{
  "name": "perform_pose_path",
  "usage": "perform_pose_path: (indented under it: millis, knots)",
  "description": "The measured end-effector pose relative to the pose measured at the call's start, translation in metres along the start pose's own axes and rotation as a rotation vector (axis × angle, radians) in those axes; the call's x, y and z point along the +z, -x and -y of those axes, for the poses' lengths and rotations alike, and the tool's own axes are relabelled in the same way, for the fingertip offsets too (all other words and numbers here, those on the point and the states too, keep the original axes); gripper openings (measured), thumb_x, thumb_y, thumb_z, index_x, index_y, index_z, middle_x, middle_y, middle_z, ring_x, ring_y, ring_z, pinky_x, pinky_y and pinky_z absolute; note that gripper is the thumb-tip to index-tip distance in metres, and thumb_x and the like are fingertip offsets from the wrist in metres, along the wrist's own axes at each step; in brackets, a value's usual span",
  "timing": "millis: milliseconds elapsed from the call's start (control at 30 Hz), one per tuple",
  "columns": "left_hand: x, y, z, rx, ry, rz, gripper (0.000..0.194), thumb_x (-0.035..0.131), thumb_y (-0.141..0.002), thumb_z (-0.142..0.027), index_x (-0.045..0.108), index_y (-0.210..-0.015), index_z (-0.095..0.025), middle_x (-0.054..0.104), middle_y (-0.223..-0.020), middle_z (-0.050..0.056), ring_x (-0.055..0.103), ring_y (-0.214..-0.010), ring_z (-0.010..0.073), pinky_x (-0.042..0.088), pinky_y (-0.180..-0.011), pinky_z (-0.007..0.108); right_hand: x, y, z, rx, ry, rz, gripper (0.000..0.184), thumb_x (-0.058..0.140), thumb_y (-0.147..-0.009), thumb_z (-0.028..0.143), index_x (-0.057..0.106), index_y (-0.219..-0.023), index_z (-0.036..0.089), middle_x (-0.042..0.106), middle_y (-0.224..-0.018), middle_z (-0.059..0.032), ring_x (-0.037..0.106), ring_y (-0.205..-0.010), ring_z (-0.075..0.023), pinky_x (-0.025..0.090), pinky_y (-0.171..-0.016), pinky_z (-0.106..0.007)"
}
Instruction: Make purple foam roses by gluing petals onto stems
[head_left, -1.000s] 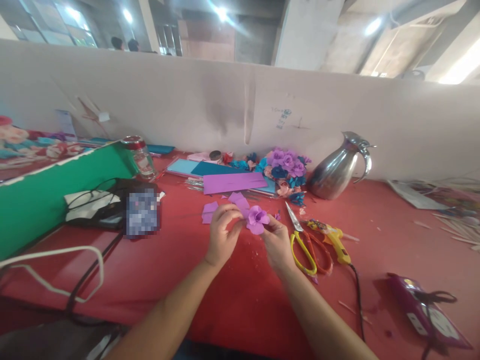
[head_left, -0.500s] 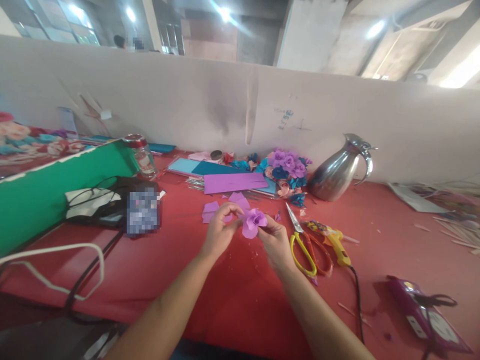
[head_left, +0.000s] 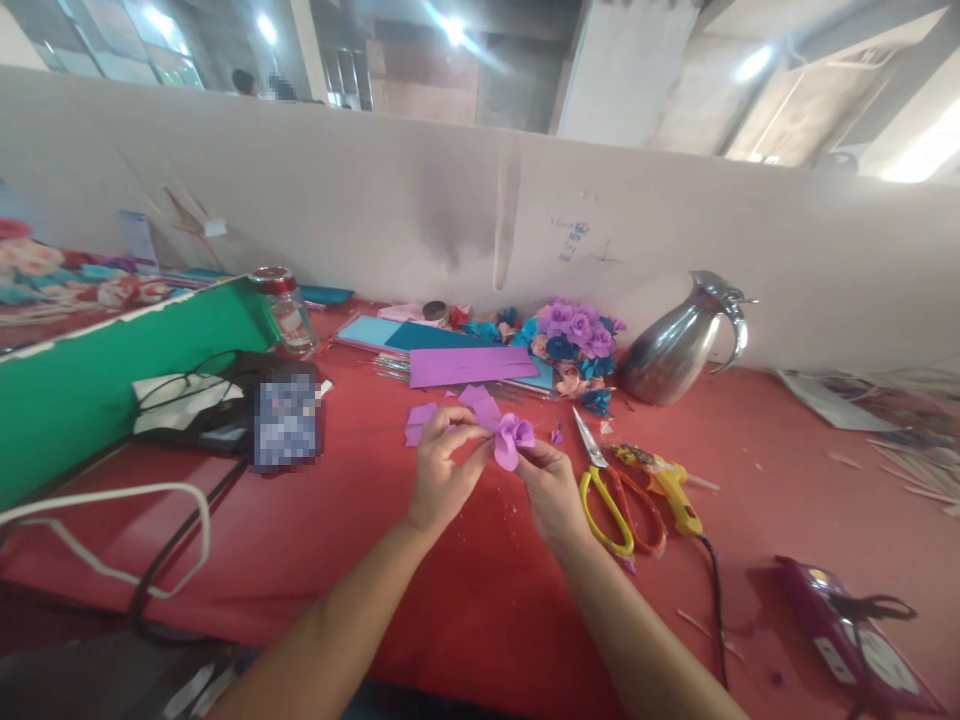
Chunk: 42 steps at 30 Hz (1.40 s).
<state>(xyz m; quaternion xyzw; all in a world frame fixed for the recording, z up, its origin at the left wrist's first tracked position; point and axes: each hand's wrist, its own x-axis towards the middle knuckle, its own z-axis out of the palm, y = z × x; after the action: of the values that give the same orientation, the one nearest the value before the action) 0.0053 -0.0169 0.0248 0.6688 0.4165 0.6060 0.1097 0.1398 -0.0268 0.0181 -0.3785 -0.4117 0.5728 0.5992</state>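
Note:
A purple paper flower with curled petals is held up between my hands, over the red table. My left hand pinches the flower's left side with thumb and fingers. On the opposite side, my right hand grips it low, near its base. Loose purple paper petals lie on the table just behind my left hand. To the right of my right hand are scissors with yellow and orange handles and a yellow glue gun.
A purple paper sheet, a bunch of paper flowers and a steel jug stand toward the back wall. A glass jar and a green divider are left. A maroon box with cords lies front right.
The flower has turned and tilted between my fingers, its petals now facing more to the right. My left hand's fingers have shifted slightly; the view has barely moved.

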Motion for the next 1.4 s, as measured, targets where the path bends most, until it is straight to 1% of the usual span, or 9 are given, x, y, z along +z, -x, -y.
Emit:
perform_pose_path:
  millis: [167, 267, 367, 567, 700, 833, 1000, 1167, 1400]
  knots:
    - [0.002, 0.004, 0.003, 0.108, -0.097, -0.041, 0.009, 0.066, -0.082, -0.023, 0.074, -0.084, -0.024, 0.061, -0.082, 0.002, 0.057, -0.078, 0.0152, 0.046, -0.076, 0.032, 0.002, 0.001, 0.002, -0.033, 0.017, -0.017, 0.023, 0.08, -0.061, 0.033, 0.078, -0.082, 0.023, 0.076, -0.081, -0.0021, 0.066, -0.084, -0.0226, 0.047, -0.091, -0.04]
    - [0.002, 0.003, 0.001, 0.081, -0.072, -0.063, 0.007, 0.066, -0.081, -0.023, 0.074, -0.083, -0.024, 0.061, -0.082, 0.002, 0.057, -0.08, 0.0159, 0.046, -0.078, 0.032, 0.002, 0.0, 0.002, -0.035, 0.004, -0.032, 0.023, 0.079, -0.062, 0.032, 0.077, -0.083, 0.022, 0.076, -0.083, -0.0026, 0.067, -0.083, -0.0222, 0.047, -0.09, -0.04]
    - [0.004, 0.002, -0.001, -0.108, 0.063, -0.008, 0.007, 0.066, -0.081, -0.027, 0.07, -0.078, -0.021, 0.063, -0.083, 0.003, 0.059, -0.084, 0.0174, 0.046, -0.081, 0.032, 0.002, 0.0, 0.003, -0.033, -0.023, -0.038, 0.023, 0.081, -0.06, 0.03, 0.077, -0.082, 0.023, 0.075, -0.083, -0.0021, 0.066, -0.081, -0.0206, 0.047, -0.088, -0.038]
    - [0.009, 0.0, 0.006, -0.74, 0.709, 0.354, 0.025, 0.067, -0.078, -0.043, 0.067, -0.077, -0.017, 0.064, -0.073, 0.002, 0.058, -0.071, 0.0146, 0.047, -0.072, 0.028, -0.003, -0.003, 0.01, 0.005, -0.01, 0.02, 0.021, 0.083, -0.056, 0.029, 0.077, -0.076, 0.023, 0.073, -0.073, 0.0, 0.064, -0.074, -0.0183, 0.047, -0.082, -0.034]
    - [0.005, -0.001, 0.009, -0.92, 0.926, 0.423, 0.026, 0.079, -0.067, -0.039, 0.067, -0.07, -0.015, 0.061, -0.065, 0.001, 0.054, -0.06, 0.0106, 0.044, -0.062, 0.024, -0.012, -0.007, 0.014, 0.02, 0.008, 0.109, 0.018, 0.083, -0.057, 0.03, 0.075, -0.071, 0.023, 0.072, -0.074, 0.0001, 0.062, -0.076, -0.0175, 0.045, -0.08, -0.032]
    - [0.004, -0.001, 0.008, -0.966, 0.967, 0.459, 0.022, 0.083, -0.062, -0.027, 0.07, -0.075, -0.016, 0.063, -0.065, 0.001, 0.056, -0.06, 0.0101, 0.045, -0.063, 0.024, -0.016, -0.009, 0.015, 0.086, -0.026, 0.158, 0.019, 0.084, -0.055, 0.03, 0.073, -0.068, 0.022, 0.069, -0.069, 0.0006, 0.06, -0.071, -0.0159, 0.045, -0.077, -0.03]
    - [0.008, -0.003, 0.008, -0.888, 0.922, 0.285, 0.022, 0.084, -0.059, -0.025, 0.072, -0.076, -0.016, 0.066, -0.069, 0.001, 0.056, -0.062, 0.0108, 0.045, -0.066, 0.025, -0.012, -0.008, 0.014, 0.132, -0.181, 0.089, 0.024, 0.083, -0.053, 0.023, 0.071, -0.074, 0.022, 0.068, -0.071, 0.0033, 0.058, -0.065, -0.0113, 0.044, -0.069, -0.024]
    - [0.011, -0.003, 0.009, -0.784, 0.796, 0.162, 0.016, 0.081, -0.06, -0.026, 0.071, -0.069, -0.018, 0.068, -0.071, 0.0, 0.058, -0.071, 0.0135, 0.045, -0.076, 0.027, -0.009, -0.006, 0.016, 0.172, -0.301, 0.073, 0.023, 0.069, -0.067, 0.044, 0.069, -0.071, 0.021, 0.069, -0.075, -0.0016, 0.06, -0.068, -0.0157, 0.046, -0.066, -0.028]
    - [0.011, -0.003, 0.007, -0.778, 0.792, 0.181, 0.015, 0.081, -0.058, -0.023, 0.072, -0.069, -0.019, 0.068, -0.069, -0.002, 0.058, -0.07, 0.0134, 0.044, -0.078, 0.027, -0.008, -0.003, 0.019, 0.049, -0.134, -0.022, 0.019, 0.076, -0.064, 0.036, 0.069, -0.067, 0.019, 0.065, -0.068, -0.0005, 0.055, -0.066, -0.0131, 0.044, -0.069, -0.026]
